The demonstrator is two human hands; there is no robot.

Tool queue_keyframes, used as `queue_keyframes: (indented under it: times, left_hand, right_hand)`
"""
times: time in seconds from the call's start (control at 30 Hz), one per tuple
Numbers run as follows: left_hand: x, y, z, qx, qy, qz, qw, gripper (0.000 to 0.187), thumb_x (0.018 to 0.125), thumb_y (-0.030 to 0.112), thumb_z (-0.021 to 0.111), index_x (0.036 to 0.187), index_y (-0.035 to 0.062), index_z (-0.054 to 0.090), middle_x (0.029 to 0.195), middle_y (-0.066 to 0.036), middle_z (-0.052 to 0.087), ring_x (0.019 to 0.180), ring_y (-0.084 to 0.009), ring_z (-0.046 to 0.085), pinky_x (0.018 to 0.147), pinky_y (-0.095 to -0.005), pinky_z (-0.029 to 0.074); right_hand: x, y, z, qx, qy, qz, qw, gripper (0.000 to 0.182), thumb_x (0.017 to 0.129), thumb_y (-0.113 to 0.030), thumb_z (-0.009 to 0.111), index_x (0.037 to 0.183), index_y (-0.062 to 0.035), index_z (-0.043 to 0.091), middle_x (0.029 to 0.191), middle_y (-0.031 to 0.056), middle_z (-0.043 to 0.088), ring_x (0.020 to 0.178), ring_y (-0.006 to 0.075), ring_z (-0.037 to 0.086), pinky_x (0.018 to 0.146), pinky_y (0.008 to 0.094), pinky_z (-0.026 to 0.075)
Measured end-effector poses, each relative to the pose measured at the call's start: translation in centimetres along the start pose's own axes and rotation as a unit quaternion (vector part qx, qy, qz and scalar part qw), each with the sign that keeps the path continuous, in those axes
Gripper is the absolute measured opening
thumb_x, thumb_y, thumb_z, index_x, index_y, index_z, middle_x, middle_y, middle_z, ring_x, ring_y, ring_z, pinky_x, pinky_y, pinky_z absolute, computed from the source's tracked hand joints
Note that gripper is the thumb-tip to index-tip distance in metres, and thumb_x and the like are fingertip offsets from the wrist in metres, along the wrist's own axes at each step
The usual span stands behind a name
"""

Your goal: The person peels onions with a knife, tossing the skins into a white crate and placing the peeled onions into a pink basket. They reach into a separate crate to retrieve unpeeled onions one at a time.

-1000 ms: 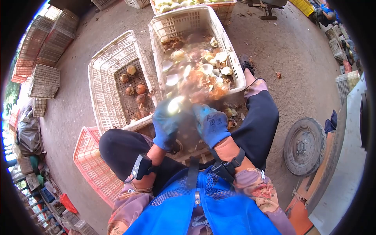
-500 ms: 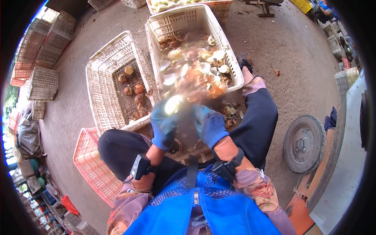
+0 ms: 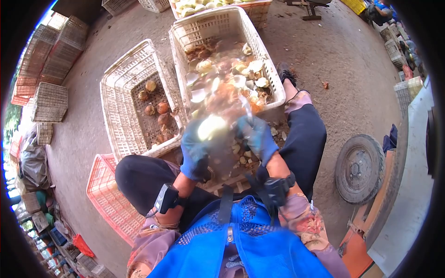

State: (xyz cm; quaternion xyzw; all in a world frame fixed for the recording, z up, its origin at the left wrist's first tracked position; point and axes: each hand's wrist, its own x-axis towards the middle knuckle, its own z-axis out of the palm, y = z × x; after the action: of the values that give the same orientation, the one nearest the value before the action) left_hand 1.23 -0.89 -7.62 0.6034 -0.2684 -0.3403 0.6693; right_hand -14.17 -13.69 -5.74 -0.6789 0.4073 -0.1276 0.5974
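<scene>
My left hand (image 3: 193, 149), in a blue work glove, is closed around a pale peeled onion (image 3: 213, 127). Just to its right, my right hand (image 3: 259, 139), gloved too, grips a small knife (image 3: 247, 107); its narrow blade points up and away from me, partly blurred. Right beyond both hands stands a white plastic crate (image 3: 274, 78) holding onion skins (image 3: 227, 99) and cut pieces. The left crate (image 3: 113, 111) has several unpeeled onions (image 3: 162, 107) on its floor. A smudge blurs the middle of the view, hiding some detail between my hands.
Beside my left knee lies a pink crate (image 3: 109, 194). Another crate with pale onions (image 3: 199, 5) stands at the far end. To the right is a wheel (image 3: 359, 169) near a metal panel (image 3: 403, 194). Stacked crates (image 3: 65, 48) line the left; a person (image 3: 382, 11) is far right.
My right hand has moved right and turned, so the knife blade now shows above it. More of the onion in my left hand is visible, slightly to the right of before.
</scene>
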Motion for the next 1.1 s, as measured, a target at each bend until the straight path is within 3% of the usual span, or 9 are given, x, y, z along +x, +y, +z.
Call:
queue_keyframes:
  times: [0.03,0.2,0.3,0.37,0.5,0.6,0.67,0.83,1.1]
  left_hand:
    - [0.0,0.2,0.1,-0.008,-0.007,0.021,1.0,0.053,0.07,0.0,0.074,0.12,-0.0017,0.059,0.109,-0.008,0.067,0.1,-0.0185,0.066,0.084,-0.0308,0.057]
    - [0.2,0.6,0.5,-0.024,-0.036,0.039,0.998,0.056,0.073,0.001,0.074,0.126,-0.0013,0.057,0.115,-0.007,0.065,0.107,-0.0169,0.063,0.092,-0.0302,0.053]
    - [0.3,0.8,0.3,0.01,-0.069,0.048,0.996,0.059,0.073,0.001,0.075,0.128,-0.0018,0.055,0.117,-0.008,0.065,0.108,-0.0165,0.062,0.093,-0.0308,0.053]
    - [0.4,0.8,0.0,0.049,-0.072,0.049,0.995,0.06,0.073,0.001,0.076,0.129,-0.0022,0.055,0.118,-0.008,0.065,0.108,-0.0165,0.062,0.093,-0.0315,0.054]
    - [0.5,1.0,-0.6,0.019,-0.076,-0.013,0.997,0.061,0.073,-0.001,0.075,0.13,-0.0032,0.054,0.12,-0.01,0.065,0.108,-0.0182,0.064,0.093,-0.0344,0.056]
    - [0.5,2.3,0.1,-0.071,-0.053,-0.035,0.995,0.059,0.074,0.0,0.073,0.129,-0.0033,0.053,0.118,-0.011,0.066,0.106,-0.0194,0.065,0.092,-0.0334,0.056]
    - [0.7,3.3,0.6,-0.071,-0.046,-0.02,0.996,0.054,0.077,0.004,0.072,0.127,-0.0025,0.054,0.115,-0.01,0.066,0.102,-0.0192,0.065,0.09,-0.0317,0.055]
    - [0.7,3.0,1.2,-0.08,0.015,-0.067,0.994,0.047,0.08,0.008,0.07,0.124,-0.0015,0.055,0.113,-0.01,0.066,0.099,-0.0182,0.065,0.088,-0.0308,0.054]
    - [0.3,1.9,1.2,-0.079,0.046,-0.068,0.993,0.044,0.082,0.009,0.07,0.121,-0.0026,0.054,0.108,-0.01,0.066,0.094,-0.0193,0.066,0.085,-0.0332,0.055]
  right_hand:
    - [-0.1,0.1,-0.2,0.241,-0.025,0.011,0.97,0.025,0.099,-0.029,0.061,0.108,-0.0066,0.067,0.079,-0.0021,0.064,0.061,0.0062,0.056,0.051,0.022,0.045]
    - [0.6,-0.8,1.7,0.295,0.006,-0.134,0.946,0.018,0.098,-0.021,0.062,0.103,-0.0057,0.069,0.077,-0.0004,0.066,0.06,0.007,0.058,0.051,0.0231,0.046]
    - [0.8,-1.0,1.6,0.387,-0.028,0.038,0.921,0.01,0.092,-0.011,0.065,0.096,-0.0024,0.067,0.093,0.0049,0.067,0.081,0.0117,0.064,0.069,0.0268,0.052]
    - [1.0,-0.5,1.5,0.146,0.032,-0.082,0.985,0.01,0.092,-0.012,0.064,0.091,-0.0024,0.067,0.087,0.0088,0.066,0.078,0.0148,0.065,0.065,0.0297,0.05]
    - [1.4,-0.2,0.6,0.131,0.06,-0.088,0.986,0.015,0.092,-0.016,0.065,0.091,-0.0017,0.069,0.089,0.0134,0.069,0.079,0.0177,0.066,0.065,0.0307,0.049]
    - [1.9,0.1,-1.1,0.065,0.125,-0.082,0.987,0.021,0.091,-0.014,0.07,0.108,-0.0013,0.066,0.082,0.0003,0.069,0.066,0.0076,0.059,0.059,0.0232,0.048]
    - [2.7,1.6,-1.1,-0.063,0.242,-0.226,0.941,0.03,0.091,-0.011,0.068,0.118,-0.0004,0.064,0.092,0.0026,0.072,0.072,0.0113,0.061,0.065,0.0273,0.052]
    - [-1.0,-1.8,0.9,-0.181,0.178,-0.272,0.928,0.035,0.091,-0.008,0.061,0.125,-0.0032,0.06,0.104,0.0205,0.069,0.083,0.0306,0.071,0.071,0.0394,0.055]
    - [-1.4,-3.5,3.6,-0.464,0.126,-0.155,0.863,0.02,0.087,-0.014,0.058,0.107,-0.0113,0.056,0.084,0.0102,0.064,0.069,0.0306,0.068,0.056,0.0429,0.055]
